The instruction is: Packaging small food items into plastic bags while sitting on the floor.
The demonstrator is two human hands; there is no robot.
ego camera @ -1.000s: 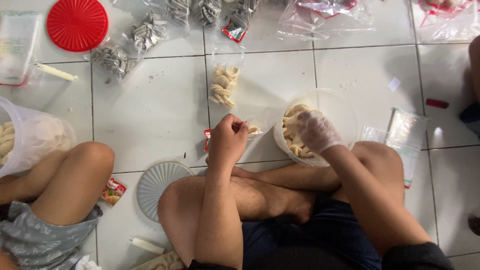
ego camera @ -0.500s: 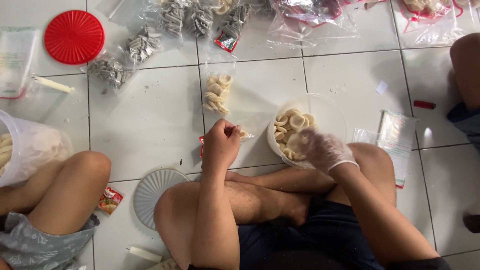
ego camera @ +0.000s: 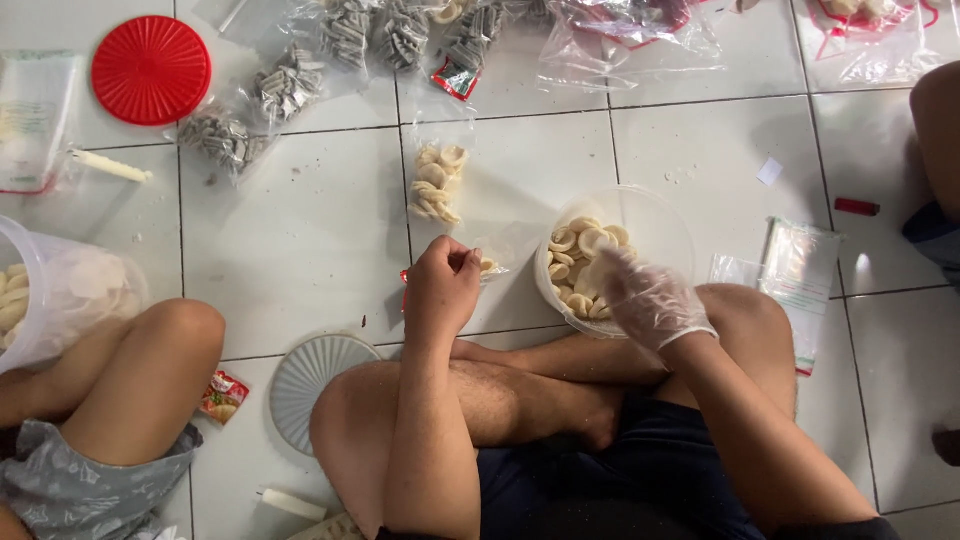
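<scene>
Down on the tiled floor (ego camera: pixel 300 230), bare left hand (ego camera: pixel 441 288) pinching the clear bag (ego camera: pixel 470 235) of pale crackers, gloved right hand (ego camera: pixel 648 296) with fingers spread over the cracker tub (ego camera: pixel 655 215) just beside it.

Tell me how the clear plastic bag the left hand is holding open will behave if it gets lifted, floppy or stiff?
Probably floppy: the clear plastic bag lies flat and wrinkled on the tile, pinched at its mouth by the left hand. Likely light, since only a small cluster of pale crackers sits inside. They would probably slide towards the bottom when lifted, and look brittle.
</scene>
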